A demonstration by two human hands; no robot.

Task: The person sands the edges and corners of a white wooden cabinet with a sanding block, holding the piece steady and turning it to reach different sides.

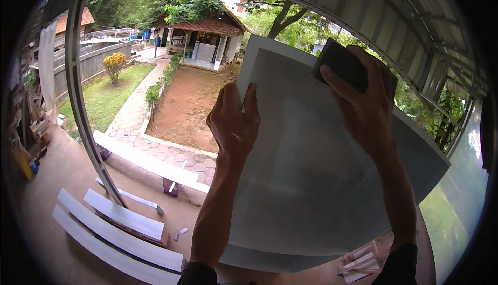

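Observation:
A large, flat grey-white panel (306, 155) stands tilted before me, with a paler border along its left and top edges. My left hand (236, 116) is closed around the panel's left edge, its thumb and fingers on either side. In my right hand (368, 93) is a dark rectangular block (342, 66) that looks like a sanding block, held at the panel's upper right edge. Fingers and thumb wrap the block from both sides. Pale dust marks show on my left hand. Whatever supports the panel underneath is mostly hidden.
Several long white boards (124, 215) lie at the lower left, beside a metal post (83, 98). Another white board (145, 160) rests on low supports along the paving. A wooden frame (363, 261) sits at the lower right. Outside are a yard and a small house (207, 36).

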